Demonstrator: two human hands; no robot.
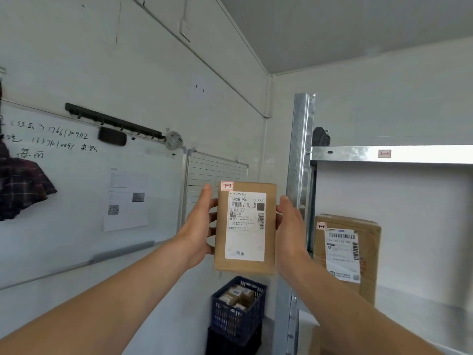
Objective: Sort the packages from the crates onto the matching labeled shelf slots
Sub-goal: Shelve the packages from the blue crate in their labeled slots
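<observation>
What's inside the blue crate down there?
Small brown labelled packages lie piled in the blue crate; how many sit beneath the top layer is hidden.

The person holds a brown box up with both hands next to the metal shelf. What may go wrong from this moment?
1. The left hand and right hand grip the brown box only at its side edges; it may slip and drop toward the blue crate below.
2. The metal post stands close to the right hand; the box could knock it on the way in.
3. The standing package beyond that post might get tipped over.
</observation>
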